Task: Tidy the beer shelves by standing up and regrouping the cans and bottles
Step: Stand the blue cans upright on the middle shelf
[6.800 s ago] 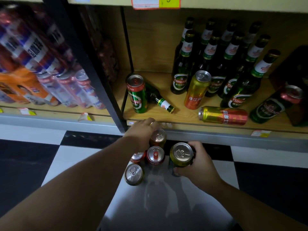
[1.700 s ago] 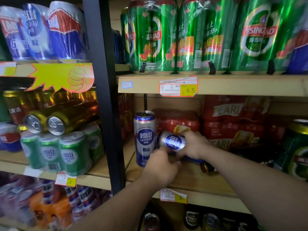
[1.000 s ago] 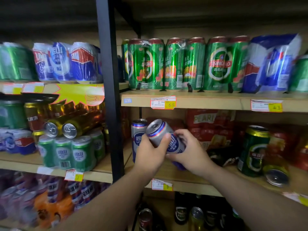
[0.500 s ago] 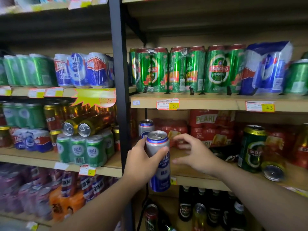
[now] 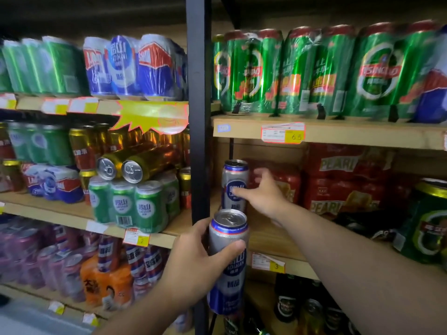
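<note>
The left hand (image 5: 193,259) is clamped round a silver-and-blue can (image 5: 228,262), thumb across the front and fingers behind; the can is upright, in the air in front of the middle shelf (image 5: 268,238) and just right of the black upright post (image 5: 198,93); its base hangs below the shelf edge. Farther in, the right hand (image 5: 264,195) is spread, fingers stretched out and thumb raised apart; its fingertips (image 5: 238,191) touch the label of a second silver-and-blue can (image 5: 233,175), which stands upright on the middle shelf close to the post. Behind that hand, red wrapped packs (image 5: 343,184) fill the back of the shelf; a tall green can (image 5: 430,223) stands at the far right. On the shelf above, shrink-wrapped green cans (image 5: 314,71) stand in a row.
</note>
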`<state>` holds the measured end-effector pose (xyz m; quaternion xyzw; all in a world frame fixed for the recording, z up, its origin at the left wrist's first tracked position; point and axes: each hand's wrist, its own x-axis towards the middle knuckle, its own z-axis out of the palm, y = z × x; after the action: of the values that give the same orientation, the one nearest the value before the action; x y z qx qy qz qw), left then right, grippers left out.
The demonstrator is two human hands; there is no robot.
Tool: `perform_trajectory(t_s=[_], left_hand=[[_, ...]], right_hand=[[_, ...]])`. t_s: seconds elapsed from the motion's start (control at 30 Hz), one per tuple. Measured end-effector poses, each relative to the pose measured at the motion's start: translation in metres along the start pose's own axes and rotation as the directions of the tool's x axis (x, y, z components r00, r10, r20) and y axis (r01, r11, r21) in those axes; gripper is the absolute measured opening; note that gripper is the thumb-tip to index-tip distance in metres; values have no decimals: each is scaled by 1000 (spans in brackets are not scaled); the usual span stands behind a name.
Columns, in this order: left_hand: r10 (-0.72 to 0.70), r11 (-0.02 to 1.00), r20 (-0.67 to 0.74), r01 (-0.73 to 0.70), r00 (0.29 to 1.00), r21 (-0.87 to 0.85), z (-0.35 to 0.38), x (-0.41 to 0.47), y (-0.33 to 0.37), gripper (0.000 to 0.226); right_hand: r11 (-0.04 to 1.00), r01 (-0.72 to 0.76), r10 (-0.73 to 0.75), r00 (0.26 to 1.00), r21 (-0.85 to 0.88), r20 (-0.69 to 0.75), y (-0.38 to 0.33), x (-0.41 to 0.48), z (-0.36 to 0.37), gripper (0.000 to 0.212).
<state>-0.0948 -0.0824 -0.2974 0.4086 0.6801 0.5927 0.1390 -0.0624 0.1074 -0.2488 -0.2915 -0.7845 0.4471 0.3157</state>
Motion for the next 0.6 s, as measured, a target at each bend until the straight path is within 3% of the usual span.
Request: perform_trajectory(t_s=[0.1,0.3,0.6], left_hand=[[-20,1000,33,20,999,2,-4,2,-8,50],[-36,999,84,37,996,-10,-7,5,-15,63],[-33,999,81,32,996,6,1,-5,-2,58]], right_hand=[[997,-24,22,999,79,27,-3,15,6,90],[989,-52,36,993,137,115,0,29,14,54],[981,-63,44,993,181,107,2,1,-18,59]])
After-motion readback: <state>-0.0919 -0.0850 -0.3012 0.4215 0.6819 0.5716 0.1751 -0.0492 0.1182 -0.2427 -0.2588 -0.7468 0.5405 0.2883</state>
